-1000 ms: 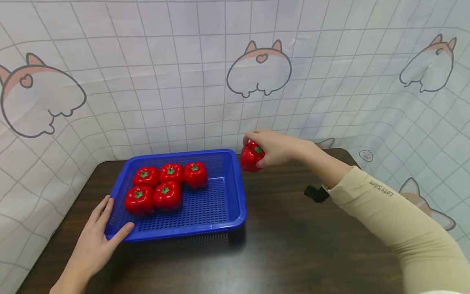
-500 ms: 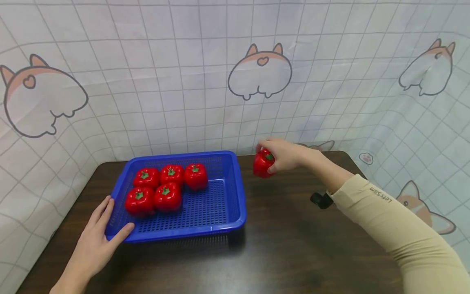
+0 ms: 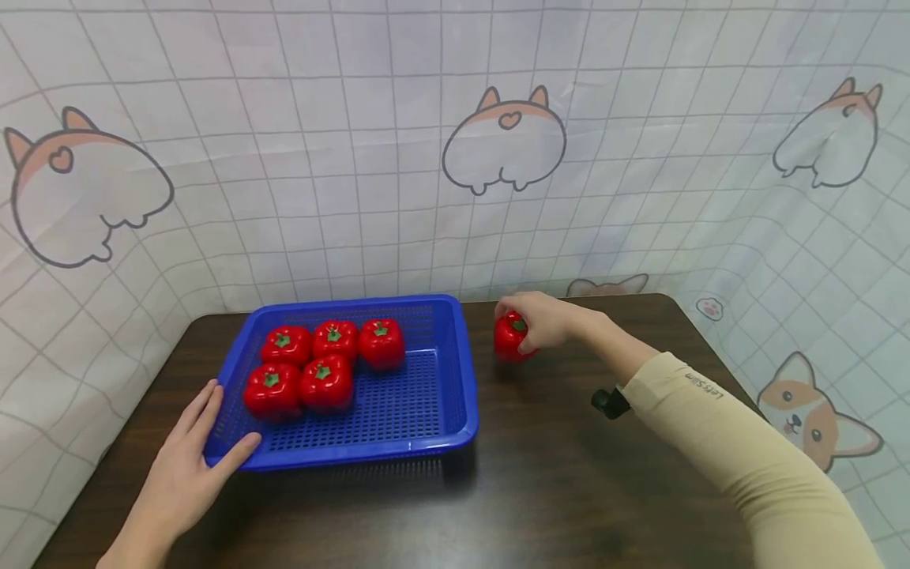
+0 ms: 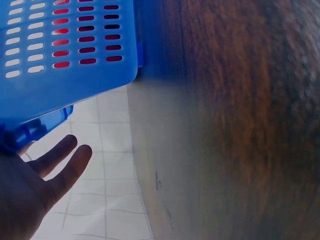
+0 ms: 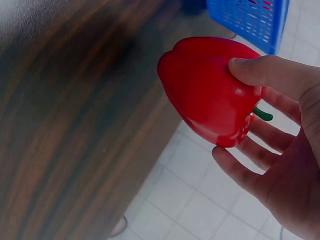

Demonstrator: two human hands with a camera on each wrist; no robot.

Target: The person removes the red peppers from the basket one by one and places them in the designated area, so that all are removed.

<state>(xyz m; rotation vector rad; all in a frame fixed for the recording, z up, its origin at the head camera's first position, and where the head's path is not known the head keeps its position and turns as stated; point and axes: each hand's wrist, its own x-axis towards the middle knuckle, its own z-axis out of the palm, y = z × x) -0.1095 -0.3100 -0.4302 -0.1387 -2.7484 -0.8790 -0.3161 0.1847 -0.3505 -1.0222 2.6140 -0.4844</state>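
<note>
My right hand [image 3: 546, 318] holds a red bell pepper [image 3: 508, 341] from above, low over the table to the right of the blue basket [image 3: 362, 453]. In the right wrist view the thumb presses one side of that pepper [image 5: 205, 90], fingers lie on the other, and its green stem faces the palm. Whether its base touches the table I cannot tell. My left hand [image 3: 181, 466] rests against the basket's left front corner, fingers fairly straight and thumb over the rim. Several more red bell peppers, such as a front one [image 3: 325, 382], sit in the basket's left and back part.
A dark wooden table [image 3: 540, 490] carries everything. White grid-patterned cloth [image 3: 341, 158] with cartoon dogs hangs close behind it and at both sides. A small black object [image 3: 610, 403] shows beneath the right wrist.
My right hand has carried the pepper rightward, away from the basket's right edge, and down toward the table. The left hand and the basket have stayed in place.
</note>
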